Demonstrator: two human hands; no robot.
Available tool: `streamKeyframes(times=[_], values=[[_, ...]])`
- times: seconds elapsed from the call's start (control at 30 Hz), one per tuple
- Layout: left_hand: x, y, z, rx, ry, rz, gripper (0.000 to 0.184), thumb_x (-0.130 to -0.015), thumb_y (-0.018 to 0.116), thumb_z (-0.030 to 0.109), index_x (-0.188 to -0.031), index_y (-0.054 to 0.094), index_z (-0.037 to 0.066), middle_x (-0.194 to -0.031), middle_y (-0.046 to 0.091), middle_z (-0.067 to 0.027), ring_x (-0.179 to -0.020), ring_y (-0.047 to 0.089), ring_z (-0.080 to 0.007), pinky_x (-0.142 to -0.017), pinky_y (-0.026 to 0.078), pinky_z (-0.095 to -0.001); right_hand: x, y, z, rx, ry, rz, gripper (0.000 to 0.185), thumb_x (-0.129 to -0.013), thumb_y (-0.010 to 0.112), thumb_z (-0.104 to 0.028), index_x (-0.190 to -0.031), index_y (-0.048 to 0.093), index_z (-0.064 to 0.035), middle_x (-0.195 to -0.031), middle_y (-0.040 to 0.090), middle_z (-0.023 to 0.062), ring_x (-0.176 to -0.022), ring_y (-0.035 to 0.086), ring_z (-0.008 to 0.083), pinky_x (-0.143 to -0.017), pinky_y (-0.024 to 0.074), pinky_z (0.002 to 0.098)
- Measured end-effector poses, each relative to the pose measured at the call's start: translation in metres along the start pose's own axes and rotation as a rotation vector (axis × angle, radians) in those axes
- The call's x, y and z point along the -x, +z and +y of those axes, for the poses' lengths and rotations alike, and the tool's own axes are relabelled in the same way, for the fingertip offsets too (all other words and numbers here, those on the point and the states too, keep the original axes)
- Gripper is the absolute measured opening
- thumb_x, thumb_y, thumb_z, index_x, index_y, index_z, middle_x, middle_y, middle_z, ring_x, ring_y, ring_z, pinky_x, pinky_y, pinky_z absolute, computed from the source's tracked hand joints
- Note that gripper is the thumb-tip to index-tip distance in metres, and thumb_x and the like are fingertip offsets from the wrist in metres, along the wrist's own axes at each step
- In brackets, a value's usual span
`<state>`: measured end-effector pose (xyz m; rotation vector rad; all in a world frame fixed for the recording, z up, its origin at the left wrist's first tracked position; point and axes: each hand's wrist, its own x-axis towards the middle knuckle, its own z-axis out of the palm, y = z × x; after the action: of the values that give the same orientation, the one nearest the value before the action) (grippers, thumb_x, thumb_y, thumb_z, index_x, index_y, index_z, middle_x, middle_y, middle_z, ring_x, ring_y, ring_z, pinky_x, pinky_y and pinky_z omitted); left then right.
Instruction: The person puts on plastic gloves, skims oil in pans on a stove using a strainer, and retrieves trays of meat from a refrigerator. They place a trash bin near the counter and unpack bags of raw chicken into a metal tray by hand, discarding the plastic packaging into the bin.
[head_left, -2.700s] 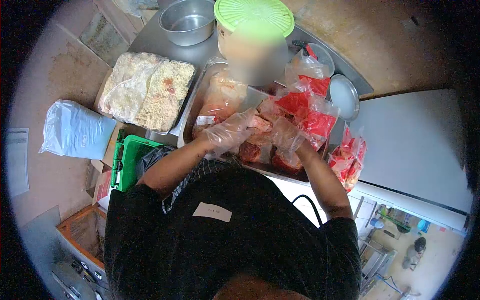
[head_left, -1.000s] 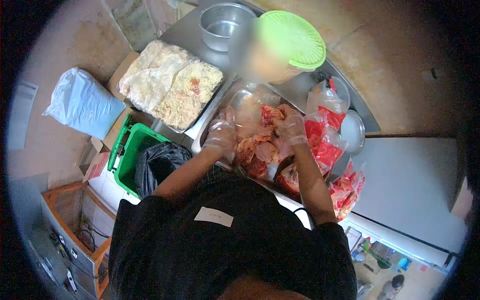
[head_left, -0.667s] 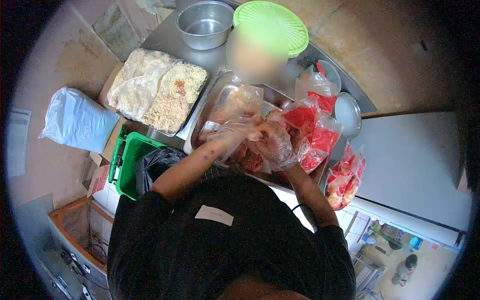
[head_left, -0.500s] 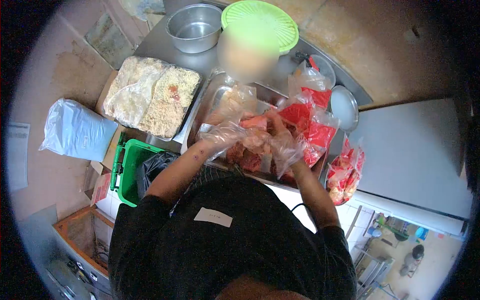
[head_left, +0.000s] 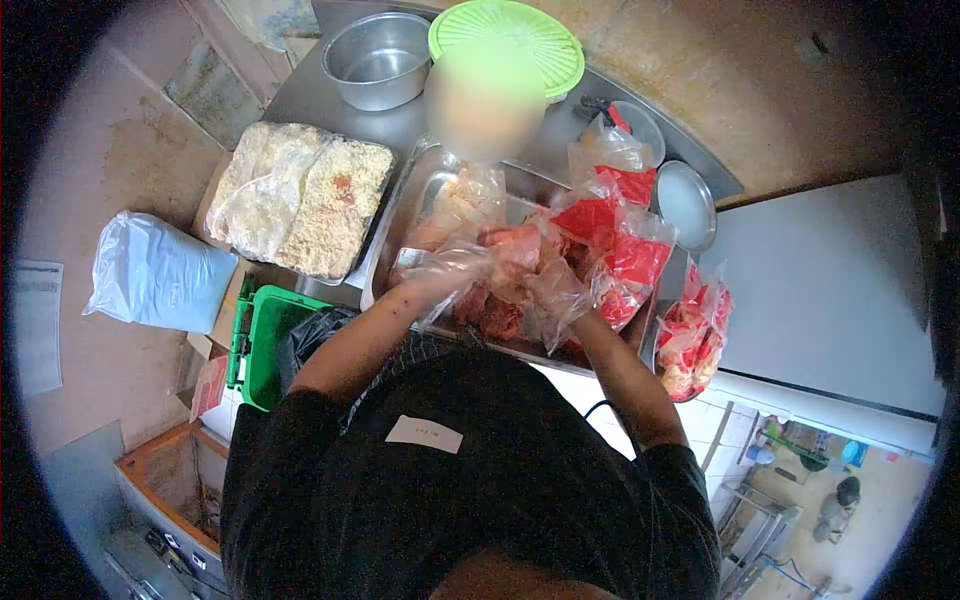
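Note:
Both my hands wear loose clear plastic gloves above a deep metal tray (head_left: pixel 385 245). A pink piece of raw meat (head_left: pixel 515 245) is between them. My left hand (head_left: pixel 458 268) is closed on its left side, fingers partly hidden by the crinkled glove. My right hand (head_left: pixel 556 290) closes on the right side of the same piece. Darker red raw meat (head_left: pixel 498 316) lies in the tray below. Clear bags with red printing (head_left: pixel 630 255) lie over the tray's right side, and a clear plastic bag (head_left: pixel 475 195) is at its back left.
Left of the tray stands another tray of pale crumbs (head_left: pixel 335 205) under plastic. Behind are a round metal pan (head_left: pixel 378 65) and a green lid (head_left: pixel 550 50). A metal bowl (head_left: pixel 686 207) and more red-printed bags (head_left: pixel 692 335) are right. A green bin (head_left: pixel 262 345) stands lower left.
The view has shifted slightly. My right hand has moved lower on the meat, and more of the pink piece shows between my hands.

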<state>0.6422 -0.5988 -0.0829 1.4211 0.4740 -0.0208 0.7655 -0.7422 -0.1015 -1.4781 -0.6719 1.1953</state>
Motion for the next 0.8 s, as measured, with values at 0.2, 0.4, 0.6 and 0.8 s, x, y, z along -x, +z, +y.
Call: streamKeyframes(times=[0.2,0.4,0.6,0.8], values=[[-0.007,-0.004,-0.03,0.195,-0.026,0.046,0.049,-0.089,0.065,0.029,-0.128,0.05,0.004,-0.112,0.061,-0.007,-0.099,0.057,-0.0143,-0.086,0.047,-0.0288,-0.008,-0.001,0.01,0.413,-0.226,0.023,0.056,-0.083,0.069,-0.026,-0.131,0.045,-0.0074,-0.112,0.06,0.0161,-0.111,0.055,0.027,-0.098,0.0425,0.036],[-0.02,-0.021,-0.062,0.19,-0.025,-0.045,0.042,-0.09,0.064,0.025,-0.125,0.05,0.008,-0.104,0.06,-0.004,-0.092,0.058,-0.0145,-0.084,0.05,-0.0296,0.001,-0.003,-0.044,0.715,0.151,-0.102,0.068,-0.08,0.069,-0.044,-0.13,0.043,-0.0063,-0.117,0.061,0.0183,-0.112,0.057,0.0277,-0.094,0.0443,0.0383],[-0.016,-0.009,-0.047,-0.189,0.013,-0.121,0.048,-0.085,0.068,0.019,-0.126,0.05,0.004,-0.098,0.059,-0.0026,-0.088,0.055,-0.0128,-0.078,0.048,-0.0293,-0.012,-0.005,-0.003,1.112,0.111,-0.153,0.084,-0.08,0.066,-0.05,-0.141,0.03,-0.0053,-0.119,0.057,0.0231,-0.113,0.056,0.0345,-0.094,0.0436,0.0415],[-0.011,0.006,-0.044,-0.261,0.215,-0.053,0.05,-0.086,0.062,0.011,-0.133,0.046,0.004,-0.107,0.061,-0.0091,-0.095,0.056,-0.0205,-0.088,0.045,-0.032,-0.018,-0.015,0.045,1.171,-0.211,-0.039,0.062,-0.083,0.062,-0.043,-0.127,0.043,-0.003,-0.113,0.058,0.024,-0.111,0.054,0.0391,-0.093,0.0428,0.0453]])
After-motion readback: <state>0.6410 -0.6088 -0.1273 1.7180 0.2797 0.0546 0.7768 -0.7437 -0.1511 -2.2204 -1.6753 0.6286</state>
